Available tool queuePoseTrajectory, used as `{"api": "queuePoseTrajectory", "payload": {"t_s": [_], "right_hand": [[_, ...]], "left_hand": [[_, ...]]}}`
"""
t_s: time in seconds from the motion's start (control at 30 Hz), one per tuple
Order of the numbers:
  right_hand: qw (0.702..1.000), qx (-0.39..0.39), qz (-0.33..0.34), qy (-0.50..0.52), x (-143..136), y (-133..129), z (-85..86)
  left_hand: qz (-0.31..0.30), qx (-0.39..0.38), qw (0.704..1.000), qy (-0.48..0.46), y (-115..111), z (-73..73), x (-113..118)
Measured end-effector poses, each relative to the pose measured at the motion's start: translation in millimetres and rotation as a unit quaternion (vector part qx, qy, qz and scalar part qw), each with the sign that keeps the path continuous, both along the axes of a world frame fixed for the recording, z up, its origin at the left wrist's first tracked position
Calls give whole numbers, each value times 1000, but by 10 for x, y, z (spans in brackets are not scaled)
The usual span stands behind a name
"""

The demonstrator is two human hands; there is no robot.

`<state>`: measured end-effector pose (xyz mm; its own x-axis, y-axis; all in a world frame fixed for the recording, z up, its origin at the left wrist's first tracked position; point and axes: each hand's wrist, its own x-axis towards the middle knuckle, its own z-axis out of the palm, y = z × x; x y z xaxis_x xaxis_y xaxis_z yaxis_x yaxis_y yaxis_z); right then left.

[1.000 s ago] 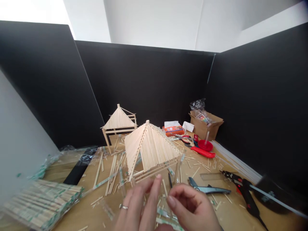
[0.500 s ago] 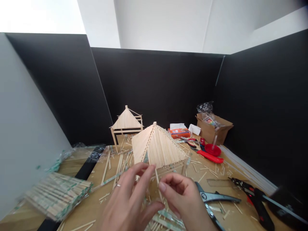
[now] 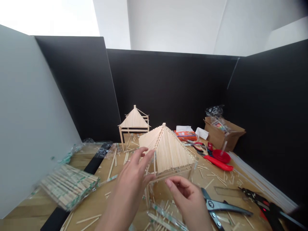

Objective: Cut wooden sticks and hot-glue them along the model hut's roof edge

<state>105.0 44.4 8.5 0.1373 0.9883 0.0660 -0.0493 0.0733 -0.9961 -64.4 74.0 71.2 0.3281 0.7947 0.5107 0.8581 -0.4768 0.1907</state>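
Observation:
My left hand [image 3: 134, 175] reaches to the near left corner of a model house's stick roof [image 3: 172, 152]. Its index finger and thumb are closed around a thin wooden stick [image 3: 154, 163] that stands against the roof slope, at a gap in the row of sticks. Lower and to the right, my right hand [image 3: 189, 197] is apart from the roof, thumb and index fingertip pinched together. Whatever it may hold is too small or hidden to make out. Below the roof, the model's frame is partly covered by my hands.
A second stick house [image 3: 134, 120] stands behind. Bundled sticks [image 3: 69, 186] lie at left. Pliers [image 3: 226, 207] and a glue gun [image 3: 262, 202] lie at right, with a red dish [image 3: 221, 156], a cardboard box [image 3: 222, 134] and a tissue pack [image 3: 185, 134] farther back. Loose sticks litter the table.
My left hand has carried the stick up to the roof's gap. My right hand has come off the stick and sits lower right. The whole view has shifted slightly.

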Motion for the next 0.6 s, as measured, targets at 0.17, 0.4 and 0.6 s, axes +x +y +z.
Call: {"api": "queuePoseTrajectory", "payload": {"t_s": [0.17, 0.4, 0.6], "right_hand": [[980, 138, -62, -132, -92, -45, 23], [890, 314, -99, -317, -114, 76, 102], [866, 326, -138, -353, -166, 174, 154]], "left_hand": [[25, 2, 1000, 12, -18, -26, 99], [96, 46, 990, 97, -113, 6, 236], [111, 47, 985, 124, -139, -22, 255]]}}
